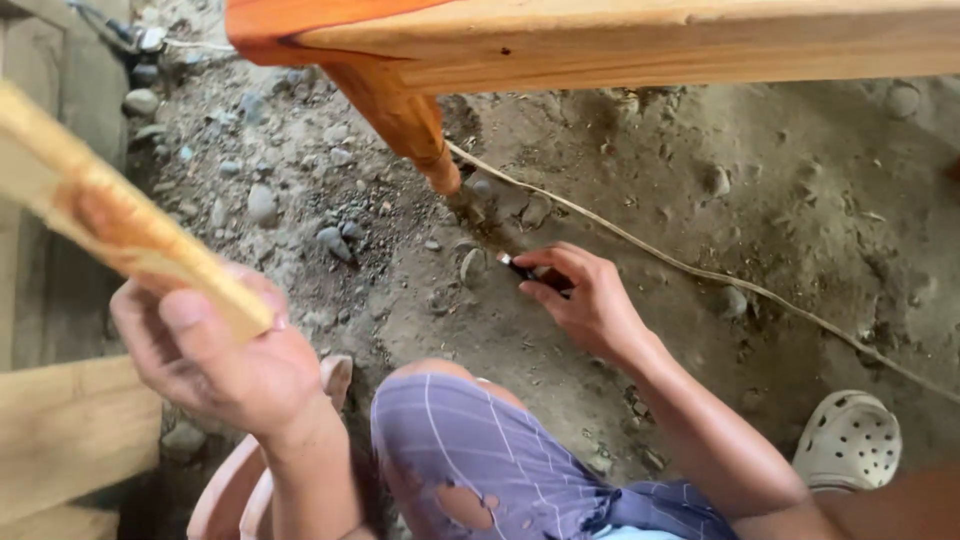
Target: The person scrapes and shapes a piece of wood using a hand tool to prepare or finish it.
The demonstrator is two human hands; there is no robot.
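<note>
While the left hand (215, 355) closes around one end of a pale wooden strip (95, 205), the strip slants up and away toward the left edge, lifted off the ground, apparently to keep it free of the dirt. Just below, the rim of a pinkish plastic stool or basin (232, 490) shows beside a knee in torn purple checked shorts (490, 455). Further right, the right hand (590, 300) reaches low to the ground, thumb and fingers pinching a small dark pencil-like object (520, 268), its tip near a stone. Overhead runs an orange-stained wooden frame with a turned leg (410, 125). A thin cord (700, 270) trails across the packed, pebbly earth floor (790, 200), and a white perforated clog (848, 440) sits at far right.
</note>
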